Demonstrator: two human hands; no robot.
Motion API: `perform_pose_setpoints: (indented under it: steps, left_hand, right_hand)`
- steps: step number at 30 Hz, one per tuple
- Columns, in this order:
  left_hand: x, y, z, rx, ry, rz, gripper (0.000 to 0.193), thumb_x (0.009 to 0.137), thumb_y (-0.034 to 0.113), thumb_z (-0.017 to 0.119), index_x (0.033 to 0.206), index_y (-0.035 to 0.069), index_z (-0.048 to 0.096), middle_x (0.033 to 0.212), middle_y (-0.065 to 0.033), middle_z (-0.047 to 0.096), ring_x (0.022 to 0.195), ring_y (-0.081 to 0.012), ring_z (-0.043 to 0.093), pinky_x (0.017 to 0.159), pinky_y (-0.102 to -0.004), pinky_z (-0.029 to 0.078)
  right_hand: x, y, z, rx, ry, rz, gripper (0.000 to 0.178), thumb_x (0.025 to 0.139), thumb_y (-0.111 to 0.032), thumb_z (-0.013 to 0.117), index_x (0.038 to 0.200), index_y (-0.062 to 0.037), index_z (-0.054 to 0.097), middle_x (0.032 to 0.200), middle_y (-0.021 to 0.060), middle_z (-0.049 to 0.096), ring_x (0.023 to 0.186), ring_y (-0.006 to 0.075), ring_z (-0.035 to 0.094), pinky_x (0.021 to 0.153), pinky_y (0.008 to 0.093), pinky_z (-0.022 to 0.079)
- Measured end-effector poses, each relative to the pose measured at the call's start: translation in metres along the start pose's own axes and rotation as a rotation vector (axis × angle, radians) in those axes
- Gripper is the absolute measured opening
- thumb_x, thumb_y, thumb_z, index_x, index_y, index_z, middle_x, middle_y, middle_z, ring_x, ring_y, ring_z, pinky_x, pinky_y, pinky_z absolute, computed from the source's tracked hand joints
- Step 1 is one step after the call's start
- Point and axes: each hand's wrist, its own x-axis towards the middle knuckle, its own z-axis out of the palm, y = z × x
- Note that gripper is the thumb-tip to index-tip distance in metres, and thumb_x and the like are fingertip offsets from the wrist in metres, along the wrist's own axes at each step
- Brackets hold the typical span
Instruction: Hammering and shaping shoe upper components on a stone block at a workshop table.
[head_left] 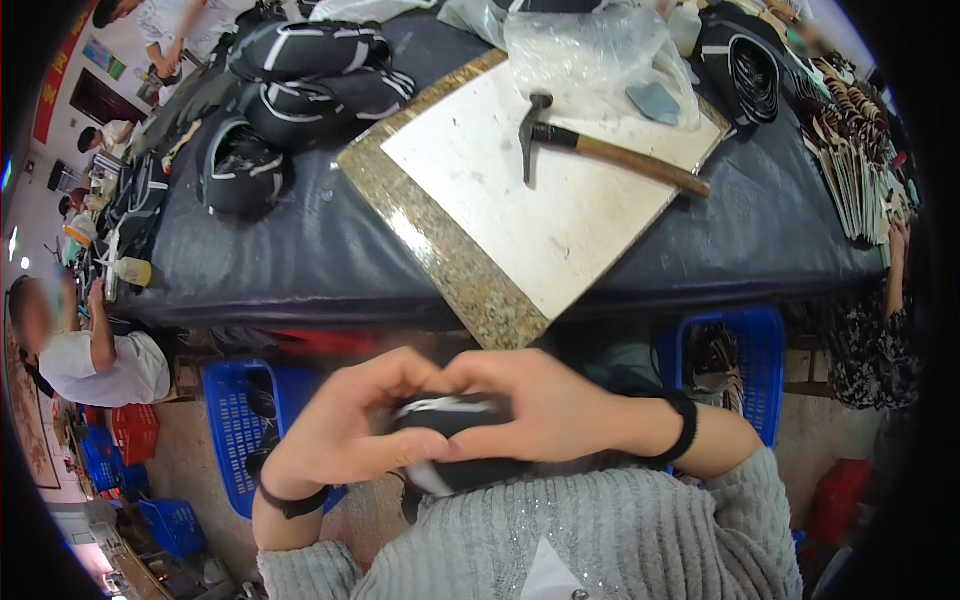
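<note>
Close to my body, in front of my grey sweater, a black piece with white trim (474,476) is held; it looks like a shoe upper. My left hand (350,420) is closed around its left side, and my right hand (540,405) grips the right side. Both thumbs meet over the near face while the fingers curl across the top, hiding much of the piece. Beyond my hands, a hammer (600,160) with a wooden handle lies on a white sheet (500,230) on a speckled stone slab (415,215).
Black pieces with pale trim (310,80) are piled at the table's far left, with another nested stack (745,70) at right. Clear plastic bags (590,50) lie on the slab. Blue baskets (235,440) (765,375) stand below the edge. Co-workers (105,365) sit at left; another person's arm (896,265) reaches in at right.
</note>
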Motion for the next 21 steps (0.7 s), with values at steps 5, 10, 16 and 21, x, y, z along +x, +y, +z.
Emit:
perform_pose_setpoints:
  steps: [5, 10, 16, 21]
  left_hand:
    - [0.041, -0.045, 0.025, 0.061, -0.015, -0.012, 0.056, 0.072, 0.002, 0.080, 0.115, 0.002, 0.045, 0.099, -0.0070, 0.060, 0.093, -0.0113, 0.056, 0.080, -0.0261, 0.046]
    - [0.072, -0.053, 0.039, 0.597, 0.143, 0.309, 0.048, 0.067, 0.011, 0.083, 0.105, 0.002, 0.055, 0.095, -0.0092, 0.056, 0.085, -0.0211, 0.058, 0.076, -0.0298, 0.047]
    - [0.074, -0.072, 0.030, 0.718, 0.223, 0.411, 0.040, 0.068, 0.015, 0.080, 0.101, 0.003, 0.062, 0.096, -0.0112, 0.054, 0.091, -0.0292, 0.053, 0.076, -0.0373, 0.047]
    - [0.079, -0.081, 0.030, 0.759, 0.304, 0.496, 0.038, 0.070, 0.015, 0.078, 0.104, 0.003, 0.065, 0.099, -0.0110, 0.056, 0.092, -0.0293, 0.052, 0.076, -0.0370, 0.047]
  right_hand:
    - [-0.043, 0.043, -0.017, 0.135, 0.383, 0.052, 0.023, 0.084, -0.008, 0.069, 0.102, 0.0027, 0.059, 0.090, 0.0079, 0.066, 0.085, 0.0093, 0.061, 0.073, 0.0252, 0.049]
    - [-0.045, 0.058, -0.035, -0.548, 0.577, -0.085, 0.022, 0.079, -0.009, 0.070, 0.097, -0.0023, 0.059, 0.082, 0.0098, 0.062, 0.080, 0.0249, 0.062, 0.070, 0.0335, 0.048]
    - [-0.024, 0.064, -0.053, -0.987, 0.531, -0.358, 0.017, 0.072, -0.011, 0.073, 0.085, -0.0086, 0.063, 0.088, 0.0042, 0.058, 0.091, 0.0257, 0.056, 0.082, 0.0380, 0.042]
    - [-0.003, 0.067, -0.065, -0.865, 0.432, -0.407, 0.020, 0.070, -0.016, 0.075, 0.085, -0.0106, 0.064, 0.096, 0.0035, 0.056, 0.101, 0.0273, 0.052, 0.091, 0.0410, 0.037]
